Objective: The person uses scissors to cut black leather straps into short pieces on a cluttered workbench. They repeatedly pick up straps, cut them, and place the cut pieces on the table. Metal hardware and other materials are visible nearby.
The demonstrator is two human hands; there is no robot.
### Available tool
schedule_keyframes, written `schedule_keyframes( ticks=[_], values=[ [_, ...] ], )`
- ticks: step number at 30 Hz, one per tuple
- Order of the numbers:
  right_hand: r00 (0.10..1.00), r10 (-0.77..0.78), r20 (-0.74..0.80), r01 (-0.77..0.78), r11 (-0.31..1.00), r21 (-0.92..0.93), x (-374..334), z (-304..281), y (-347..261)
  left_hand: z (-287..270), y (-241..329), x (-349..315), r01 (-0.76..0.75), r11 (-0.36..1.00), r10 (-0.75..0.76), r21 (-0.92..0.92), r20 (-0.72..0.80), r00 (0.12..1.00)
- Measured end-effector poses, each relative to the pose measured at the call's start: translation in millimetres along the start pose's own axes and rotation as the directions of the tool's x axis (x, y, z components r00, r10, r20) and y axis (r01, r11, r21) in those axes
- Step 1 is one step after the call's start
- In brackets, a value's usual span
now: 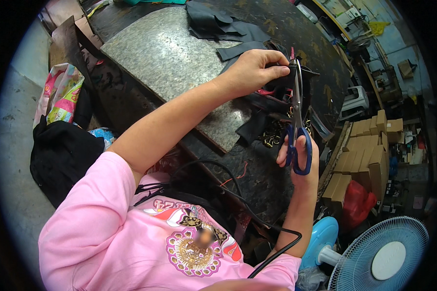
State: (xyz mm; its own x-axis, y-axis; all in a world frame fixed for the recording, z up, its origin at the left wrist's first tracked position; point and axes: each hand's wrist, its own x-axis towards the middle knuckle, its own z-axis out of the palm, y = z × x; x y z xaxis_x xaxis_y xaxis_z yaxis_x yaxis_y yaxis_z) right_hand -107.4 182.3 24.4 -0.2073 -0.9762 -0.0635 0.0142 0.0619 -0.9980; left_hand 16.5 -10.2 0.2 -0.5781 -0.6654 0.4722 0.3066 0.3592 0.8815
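Observation:
My right hand grips a pair of scissors by its blue handles, with the blades pointing away from me. Between finger and thumb, my left hand pinches a thin black strip right at the blade tips. The strip runs across the blades; whether they have cut into it I cannot tell. Below the left hand, dark pieces with red parts lie in a heap, partly hidden by the hand and scissors. Small gold-coloured metal fittings lie beside the scissor handles.
A grey speckled slab lies on the dark table, with black fabric pieces on its far edge. Cardboard boxes are stacked at the right, above a fan. A black cable crosses near my body. A black cloth hangs at left.

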Motion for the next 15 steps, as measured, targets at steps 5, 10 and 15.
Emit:
schedule_keyframes(
  ticks=[5, 10, 15],
  values=[
    [0.999, -0.028, -0.030, 0.025, 0.996, -0.081, 10, -1, 6, -1, -1, -1, -0.064, 0.997, 0.065, 0.034, -0.045, 0.997],
    [0.994, 0.028, -0.109, -0.033, 0.998, -0.044, 26, -13, 14, -8, -1, 3, 0.048, 0.997, -0.060, -0.068, -0.190, 0.980],
    [0.999, 0.003, 0.033, -0.004, 1.000, 0.019, 16, -17, 14, -13, -3, 4, 0.150, 0.942, -0.217, -0.301, -0.201, 0.955]
  ],
)
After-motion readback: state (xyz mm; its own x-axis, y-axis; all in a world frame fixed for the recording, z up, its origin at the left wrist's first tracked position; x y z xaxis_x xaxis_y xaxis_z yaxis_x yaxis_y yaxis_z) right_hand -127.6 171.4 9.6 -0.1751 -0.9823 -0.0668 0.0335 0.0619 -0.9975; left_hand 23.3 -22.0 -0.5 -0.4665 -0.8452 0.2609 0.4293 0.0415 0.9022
